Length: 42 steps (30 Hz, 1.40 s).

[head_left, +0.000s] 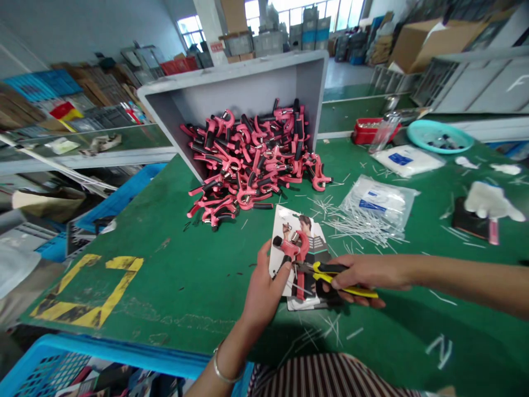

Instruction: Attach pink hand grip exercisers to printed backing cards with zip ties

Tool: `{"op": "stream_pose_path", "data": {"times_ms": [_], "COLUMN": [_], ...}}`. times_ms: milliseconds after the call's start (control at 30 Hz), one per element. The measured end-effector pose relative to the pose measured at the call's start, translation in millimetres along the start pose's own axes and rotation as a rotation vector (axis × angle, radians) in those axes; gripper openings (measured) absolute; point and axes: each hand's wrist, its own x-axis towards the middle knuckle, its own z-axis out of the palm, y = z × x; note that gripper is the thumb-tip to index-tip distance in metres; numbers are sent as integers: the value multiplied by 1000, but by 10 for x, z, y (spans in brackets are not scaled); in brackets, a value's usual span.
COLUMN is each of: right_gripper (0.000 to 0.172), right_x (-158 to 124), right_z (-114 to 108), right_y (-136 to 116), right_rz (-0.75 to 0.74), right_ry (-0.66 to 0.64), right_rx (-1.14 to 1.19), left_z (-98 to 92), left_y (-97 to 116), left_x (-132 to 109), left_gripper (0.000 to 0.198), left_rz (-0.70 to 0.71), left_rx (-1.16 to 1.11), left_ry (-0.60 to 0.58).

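Yellow-handled cutters are clamped in the right hand, whose forearm reaches in low from the right, steel tips at a pink plastic grip. The left hand, wrist bent upward, pinches the glossy printed card carrying that grip, flat on the green table. Beyond, a tangled pile of pink-and-black grips spills from a tipped grey bin. A clear bag of thin white ties lies to the right.

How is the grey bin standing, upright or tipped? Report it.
Tipped on its side: the grey bin opens sideways, pink tools spilling out.
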Motion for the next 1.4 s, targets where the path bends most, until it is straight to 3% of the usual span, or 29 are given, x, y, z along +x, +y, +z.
{"op": "stream_pose_path", "data": {"times_ms": [100,167,267,367,467,600,800,1067,1200,1400], "right_gripper": [29,35,39,40,45,48,49,43,45,44], "right_x": [27,72,128,116,74,35,-50,-269,-213,-43], "right_z": [99,185,274,267,235,242,209,133,87,0], "right_y": [244,383,501,519,514,535,516,430,376,324], "right_rz": [-193,-243,-233,-152,-63,-61,-64,-41,-69,-81], "right_ry": [11,20,145,241,88,-90,-66,-99,-37,-61], "right_rx": [150,156,-98,-278,-87,162,210,77,83,78], "left_z": [12,38,94,153,195,186,111,46,51,79], "left_y": [-117,-166,-204,-230,-238,-238,-285,-339,-278,-235], "left_x": [-15,-34,-66,-92,-113,-128,-127,-109,-108,-129], "left_gripper": [61,64,69,61,54,53,53,54,53,52], "left_rz": [-117,-162,-121,-70,41,93,79,89,106,105], "left_rx": [-281,-417,-440,-345,-225,-195,-211,-189,-201,-185], "left_ry": [-40,-52,7,48,90,70,61,81,48,10]}}
